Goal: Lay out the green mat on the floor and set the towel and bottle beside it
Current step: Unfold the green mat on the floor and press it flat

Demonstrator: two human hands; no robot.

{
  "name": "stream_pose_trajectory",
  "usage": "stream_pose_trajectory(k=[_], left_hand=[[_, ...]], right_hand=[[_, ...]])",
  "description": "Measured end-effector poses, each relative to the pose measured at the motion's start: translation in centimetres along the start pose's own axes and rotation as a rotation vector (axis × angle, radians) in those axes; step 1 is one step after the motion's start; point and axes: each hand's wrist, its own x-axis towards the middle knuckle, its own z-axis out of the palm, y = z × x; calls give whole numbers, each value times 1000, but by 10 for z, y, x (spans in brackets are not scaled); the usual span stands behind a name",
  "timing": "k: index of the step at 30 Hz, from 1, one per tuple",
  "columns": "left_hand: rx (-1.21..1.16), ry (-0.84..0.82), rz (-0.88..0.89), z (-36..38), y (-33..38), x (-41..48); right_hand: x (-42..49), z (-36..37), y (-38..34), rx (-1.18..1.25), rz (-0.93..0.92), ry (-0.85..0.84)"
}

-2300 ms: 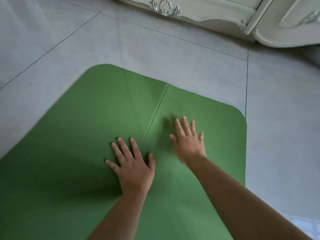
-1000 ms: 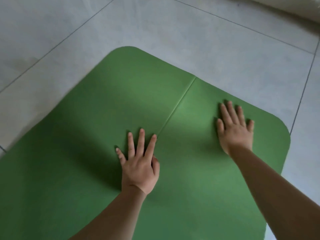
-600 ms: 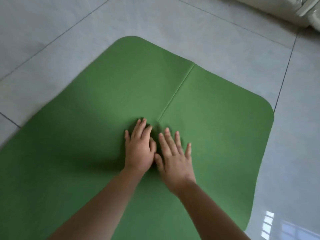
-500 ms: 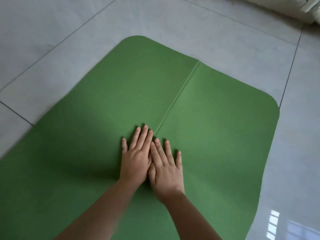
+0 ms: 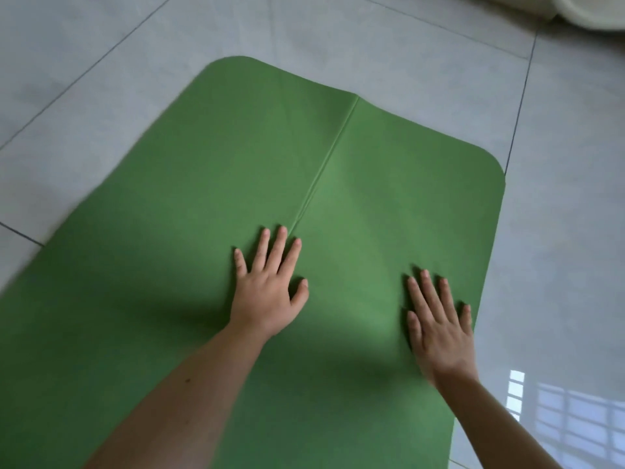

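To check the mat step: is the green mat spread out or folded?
Spread out: the green mat lies flat on the tiled floor, one crease along its middle. Near end unseen.

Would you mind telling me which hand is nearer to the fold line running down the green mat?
Left. The left hand lies flat right at the fold line's near end; the right hand rests well to its right, by the green mat's edge.

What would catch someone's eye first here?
The green mat fills most of the view, spread on the tiled floor, with a crease running down its middle. Both hands lie flat on it: the left hand at the crease's near end, the right hand near the right edge.
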Motion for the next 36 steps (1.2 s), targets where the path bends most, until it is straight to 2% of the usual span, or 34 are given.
stream_pose_trajectory(k=[2,4,6,8,10,15,20,23,26,28,30,32,36], left_hand=[[-19,20,-9,0,1,0],[-47,38,-13,1,1,-1],[-76,30,-19,1,1,-1],[-47,-20,-11,2,-1,0],[-29,-28,-11,5,-4,1],[-108,143,9,-6,4,-3],[-119,154,25,-6,4,-4],[-108,106,27,-8,3,-3],[-141,35,0,-4,4,-7],[-153,47,-102,0,-12,-4],[-126,59,-229,-1,-40,2],[-114,106,-365,-9,-80,13],[-117,113,-573,-22,-172,24]], right_hand=[[-4,-6,-19,155,123,71],[-6,-11,-62,392,131,224],[-1,-11,-113,517,-20,302],[6,-11,-155,562,-204,157],[16,-4,-167,487,-300,17],[27,10,-119,143,-398,-6],[5,14,-41,69,-124,74],[-15,13,-2,65,11,19],[-21,4,-5,77,74,-36],[-13,-13,-38,152,-67,50],[4,-30,-89,200,-329,147],[30,-40,-153,190,-503,93],[67,-28,-278,162,-652,-54]])
